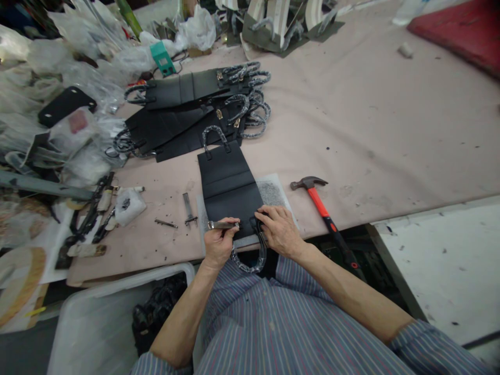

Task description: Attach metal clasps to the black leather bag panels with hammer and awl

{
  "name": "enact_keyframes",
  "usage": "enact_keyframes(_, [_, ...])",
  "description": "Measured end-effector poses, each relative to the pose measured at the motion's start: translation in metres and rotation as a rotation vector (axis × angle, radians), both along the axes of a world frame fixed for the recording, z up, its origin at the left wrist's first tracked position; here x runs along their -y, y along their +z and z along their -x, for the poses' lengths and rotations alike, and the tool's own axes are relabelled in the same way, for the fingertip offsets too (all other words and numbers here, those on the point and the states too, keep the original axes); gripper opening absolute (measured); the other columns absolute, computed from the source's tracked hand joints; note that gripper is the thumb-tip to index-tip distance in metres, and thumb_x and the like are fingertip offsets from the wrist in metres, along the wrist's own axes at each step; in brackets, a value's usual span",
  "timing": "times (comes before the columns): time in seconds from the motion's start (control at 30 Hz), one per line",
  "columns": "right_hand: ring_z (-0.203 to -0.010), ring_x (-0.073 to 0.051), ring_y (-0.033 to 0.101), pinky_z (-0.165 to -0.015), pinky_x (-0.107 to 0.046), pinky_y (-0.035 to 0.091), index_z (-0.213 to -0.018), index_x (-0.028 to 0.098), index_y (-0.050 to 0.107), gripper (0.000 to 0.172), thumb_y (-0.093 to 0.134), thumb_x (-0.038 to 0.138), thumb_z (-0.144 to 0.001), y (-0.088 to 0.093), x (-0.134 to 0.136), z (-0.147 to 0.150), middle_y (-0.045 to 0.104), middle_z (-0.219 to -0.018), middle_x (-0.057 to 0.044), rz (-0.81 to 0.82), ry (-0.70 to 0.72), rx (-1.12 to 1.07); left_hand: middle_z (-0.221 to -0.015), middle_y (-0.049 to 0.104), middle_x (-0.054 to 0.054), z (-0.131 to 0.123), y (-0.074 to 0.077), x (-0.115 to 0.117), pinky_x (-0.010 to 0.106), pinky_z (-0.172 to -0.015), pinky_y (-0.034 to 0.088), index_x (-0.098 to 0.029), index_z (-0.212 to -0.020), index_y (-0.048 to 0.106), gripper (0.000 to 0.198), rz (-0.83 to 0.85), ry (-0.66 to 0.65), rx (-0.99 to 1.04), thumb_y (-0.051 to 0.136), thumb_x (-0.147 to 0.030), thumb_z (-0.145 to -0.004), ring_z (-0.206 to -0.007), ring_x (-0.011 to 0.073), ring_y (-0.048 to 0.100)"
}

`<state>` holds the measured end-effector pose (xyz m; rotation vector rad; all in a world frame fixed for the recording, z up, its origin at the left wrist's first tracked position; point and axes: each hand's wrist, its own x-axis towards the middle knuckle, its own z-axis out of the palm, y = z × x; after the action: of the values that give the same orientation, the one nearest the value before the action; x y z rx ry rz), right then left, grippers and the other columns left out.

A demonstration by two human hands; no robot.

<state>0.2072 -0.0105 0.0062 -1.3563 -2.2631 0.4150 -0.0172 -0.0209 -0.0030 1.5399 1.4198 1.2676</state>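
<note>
In front of me lies a black leather-like bag panel (230, 174), a plastic-wrapped handle at each end. My left hand (219, 245) pinches a short flat metal tool (221, 225) over the panel's near end. The fingers of my right hand (283, 232) are closed on the base of the near handle (250, 268), which hangs past the table edge. Under the panel is a pale speckled slab (273, 191). A claw hammer (322, 208) with a red and black grip lies to the right, its grip end over the edge.
Behind, more black bag panels (179, 91) are stacked. A forked metal tool (189, 211) and a thin metal rod (166, 223) lie left. Plastic bags (82, 62) crowd the far left. A translucent bin (97, 317) stands below, and a red sheet (461, 34) lies far right.
</note>
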Motion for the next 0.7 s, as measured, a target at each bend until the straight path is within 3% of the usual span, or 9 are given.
enact_keyframes(0.7, [-0.122,-0.03,0.05,-0.107,-0.048,0.036,-0.133,0.022,0.061,0.04,0.052,0.015,-0.094,-0.0029,0.0004,0.0002,0.061,-0.135,-0.011,-0.002,0.001,-0.015,-0.095,0.079,0.004,-0.0061,0.0018,-0.0041,0.035,-0.09,0.061,-0.021,-0.097,0.074,0.01,-0.114,-0.023,-0.22,0.068,-0.025,-0.09,-0.092,0.0211,0.076])
